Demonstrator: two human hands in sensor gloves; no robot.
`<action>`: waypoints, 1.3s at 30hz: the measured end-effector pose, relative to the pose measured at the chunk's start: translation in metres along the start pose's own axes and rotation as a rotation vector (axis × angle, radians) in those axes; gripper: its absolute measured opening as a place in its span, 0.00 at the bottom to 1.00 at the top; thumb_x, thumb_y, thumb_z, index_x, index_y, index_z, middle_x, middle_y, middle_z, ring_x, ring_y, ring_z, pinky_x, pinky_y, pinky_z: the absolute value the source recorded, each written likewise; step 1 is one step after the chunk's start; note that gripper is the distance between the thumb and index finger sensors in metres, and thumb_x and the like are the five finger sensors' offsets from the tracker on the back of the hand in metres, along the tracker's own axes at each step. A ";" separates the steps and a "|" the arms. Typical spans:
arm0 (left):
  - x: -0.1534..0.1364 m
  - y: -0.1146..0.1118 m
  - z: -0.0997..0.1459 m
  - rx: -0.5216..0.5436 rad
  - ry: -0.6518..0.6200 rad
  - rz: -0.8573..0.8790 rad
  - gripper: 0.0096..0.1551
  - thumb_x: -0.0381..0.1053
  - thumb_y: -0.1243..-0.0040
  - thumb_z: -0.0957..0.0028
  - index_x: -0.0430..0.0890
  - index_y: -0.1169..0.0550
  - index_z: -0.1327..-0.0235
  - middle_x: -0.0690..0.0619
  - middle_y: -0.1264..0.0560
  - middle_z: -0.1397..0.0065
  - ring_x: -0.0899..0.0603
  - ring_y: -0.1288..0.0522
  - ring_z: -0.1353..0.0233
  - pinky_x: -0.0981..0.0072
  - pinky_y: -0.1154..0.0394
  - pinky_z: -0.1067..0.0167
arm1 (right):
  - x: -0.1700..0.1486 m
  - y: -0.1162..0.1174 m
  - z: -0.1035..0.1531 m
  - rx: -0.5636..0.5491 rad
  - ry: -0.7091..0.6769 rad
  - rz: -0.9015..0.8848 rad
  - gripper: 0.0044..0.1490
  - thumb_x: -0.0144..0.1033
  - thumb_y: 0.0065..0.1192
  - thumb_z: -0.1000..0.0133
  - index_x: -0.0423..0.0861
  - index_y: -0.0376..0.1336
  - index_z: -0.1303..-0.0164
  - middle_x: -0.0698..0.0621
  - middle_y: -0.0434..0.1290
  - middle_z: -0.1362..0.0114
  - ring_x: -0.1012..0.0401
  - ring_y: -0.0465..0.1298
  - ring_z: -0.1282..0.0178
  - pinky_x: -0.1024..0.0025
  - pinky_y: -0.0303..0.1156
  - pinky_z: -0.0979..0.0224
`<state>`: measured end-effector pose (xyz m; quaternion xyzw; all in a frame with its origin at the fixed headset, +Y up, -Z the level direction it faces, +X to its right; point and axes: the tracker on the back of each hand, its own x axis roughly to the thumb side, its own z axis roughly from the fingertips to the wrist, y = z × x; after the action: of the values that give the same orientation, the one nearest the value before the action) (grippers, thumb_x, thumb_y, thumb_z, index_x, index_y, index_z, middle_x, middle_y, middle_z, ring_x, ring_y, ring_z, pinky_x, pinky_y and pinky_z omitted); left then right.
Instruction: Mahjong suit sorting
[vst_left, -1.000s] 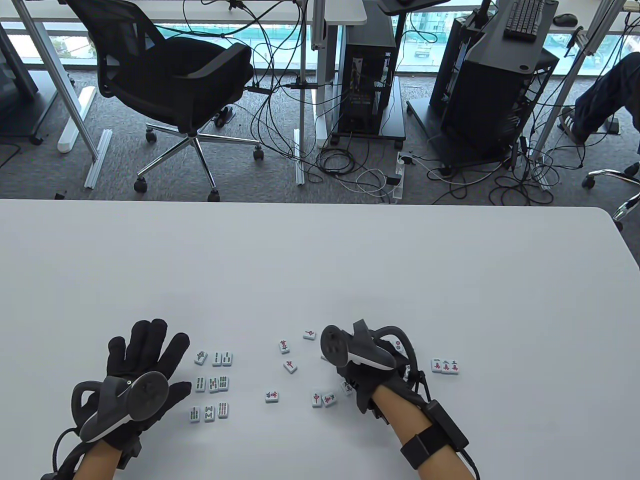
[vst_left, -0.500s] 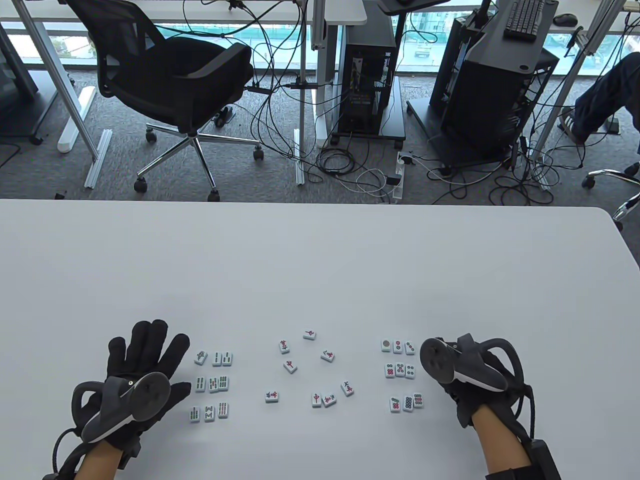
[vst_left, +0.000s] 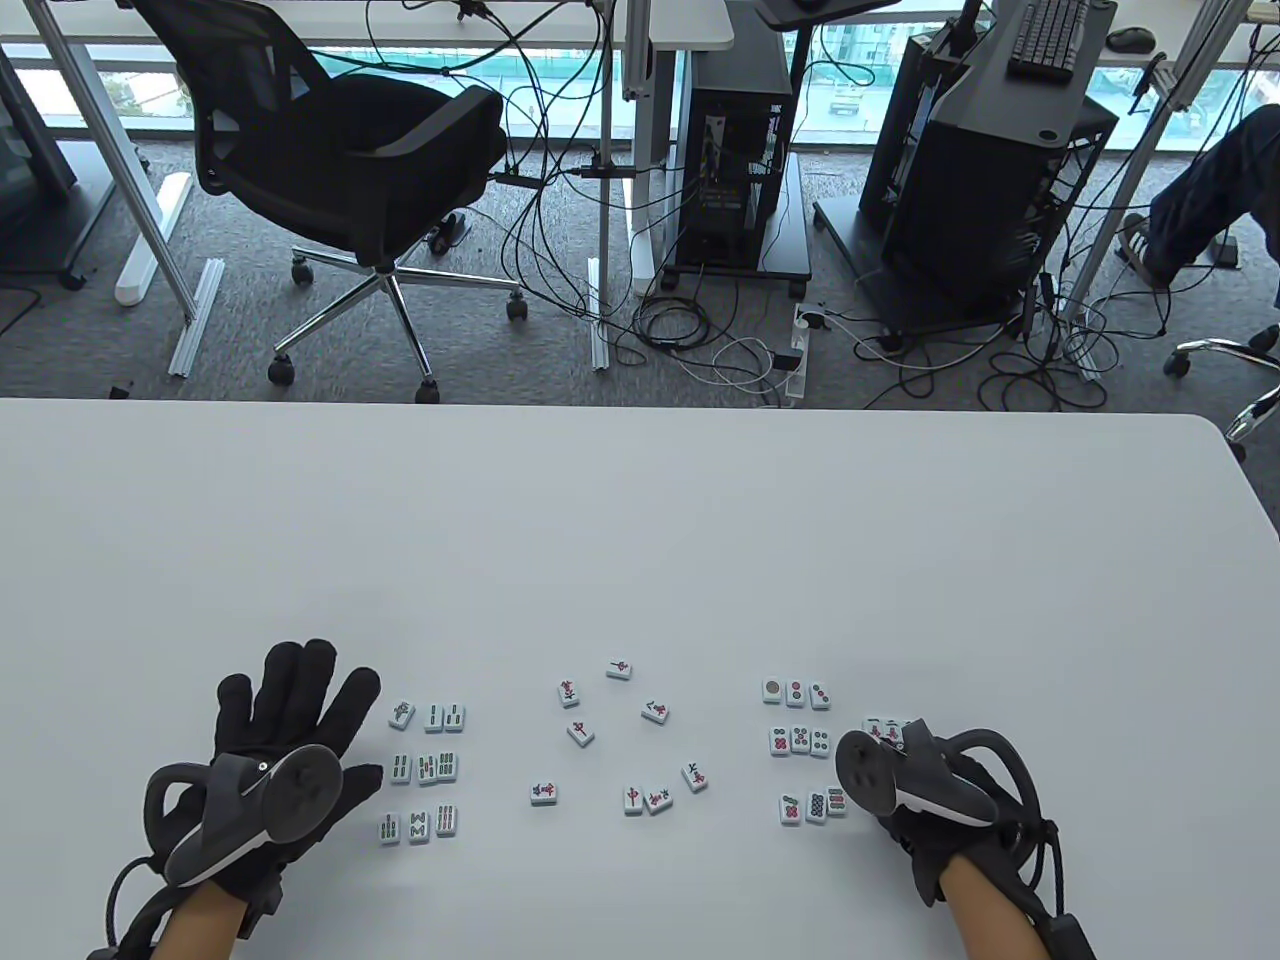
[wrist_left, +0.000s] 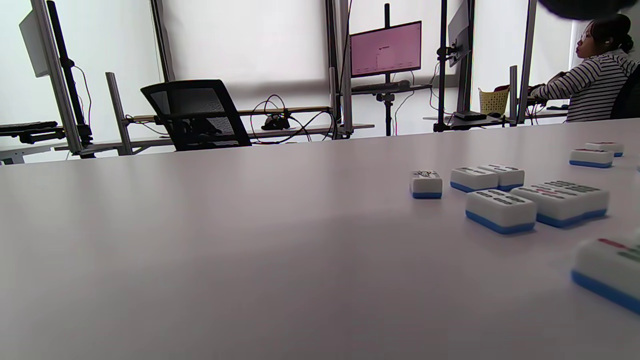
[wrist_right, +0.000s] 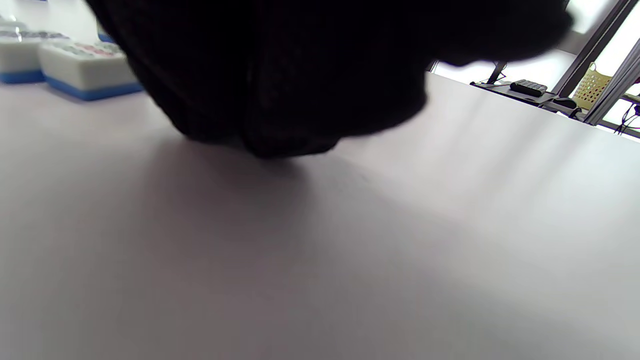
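My left hand lies flat on the white table with its fingers spread, just left of a three-row block of bamboo tiles. The left wrist view shows those white, blue-backed bamboo tiles face up. Several character tiles lie scattered in the middle. A block of dot tiles sits to the right. My right hand rests low beside that block, its fingers hidden under the tracker. A short row of character tiles peeks out above it. The dark glove fills the top of the right wrist view and touches the table.
Beyond the table's far edge are an office chair, computer towers and floor cables. A seated person works at a far desk. Two dot tiles show at the right wrist view's top left.
My right hand moved from the middle cluster to the right side, then pulled back towards me, uncovering the dot tiles. The scattered middle tiles stayed put. My left hand has not moved.
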<state>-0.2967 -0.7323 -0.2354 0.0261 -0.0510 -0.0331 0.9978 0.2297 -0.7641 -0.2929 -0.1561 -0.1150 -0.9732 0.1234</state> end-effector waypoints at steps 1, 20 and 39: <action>0.000 0.000 0.000 0.000 -0.001 -0.002 0.51 0.78 0.52 0.60 0.70 0.53 0.23 0.63 0.70 0.16 0.46 0.67 0.11 0.40 0.64 0.20 | 0.000 0.000 0.001 0.001 0.008 -0.001 0.38 0.42 0.71 0.50 0.37 0.66 0.33 0.50 0.81 0.55 0.60 0.79 0.71 0.71 0.78 0.66; 0.000 0.001 0.001 0.022 -0.013 0.003 0.51 0.79 0.52 0.60 0.70 0.53 0.23 0.63 0.70 0.16 0.46 0.68 0.11 0.40 0.64 0.20 | 0.095 -0.081 -0.046 -0.153 -0.182 -0.167 0.34 0.41 0.71 0.50 0.40 0.69 0.34 0.48 0.82 0.55 0.58 0.79 0.72 0.69 0.78 0.67; -0.003 0.002 0.000 0.024 -0.018 0.036 0.50 0.79 0.52 0.59 0.70 0.53 0.23 0.63 0.70 0.16 0.46 0.67 0.11 0.39 0.64 0.20 | 0.166 -0.066 -0.098 -0.178 -0.337 0.123 0.33 0.37 0.71 0.50 0.52 0.67 0.32 0.50 0.81 0.54 0.59 0.79 0.69 0.69 0.78 0.64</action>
<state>-0.2994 -0.7302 -0.2353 0.0370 -0.0606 -0.0147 0.9974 0.0316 -0.7609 -0.3406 -0.3337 -0.0377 -0.9303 0.1475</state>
